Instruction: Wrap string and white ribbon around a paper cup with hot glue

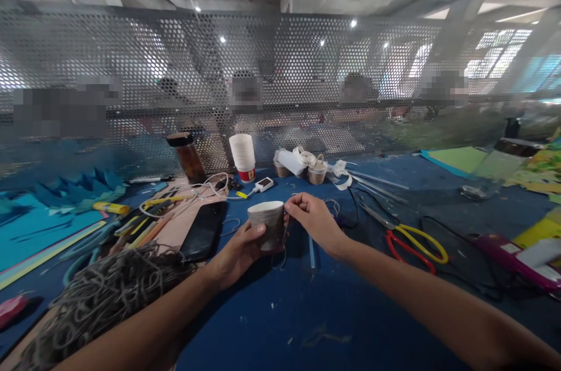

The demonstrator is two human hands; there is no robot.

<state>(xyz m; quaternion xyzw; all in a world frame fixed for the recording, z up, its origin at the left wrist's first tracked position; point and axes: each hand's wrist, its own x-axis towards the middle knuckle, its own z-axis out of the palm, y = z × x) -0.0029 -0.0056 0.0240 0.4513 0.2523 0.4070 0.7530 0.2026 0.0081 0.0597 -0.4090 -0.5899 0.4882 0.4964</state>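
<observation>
My left hand [245, 245] is closed round a small paper cup [266, 224], thumb on its near side. The cup is white at the rim, and its wall looks wrapped in grey cord. At the cup's right rim, my right hand [312, 216] pinches a thin strand of grey cord [286, 228] between thumb and fingers. A loop of thin cord [279, 261] hangs below the cup. Some of the left fingers are hidden behind it.
A heap of grey cord [114, 289] lies at left beside a black phone [204, 232]. Scissors [407, 236] and a glue gun [517, 260] lie at right. Stacked paper cups [242, 152] and a brown jar [187, 158] stand before a perforated metal screen [289, 55].
</observation>
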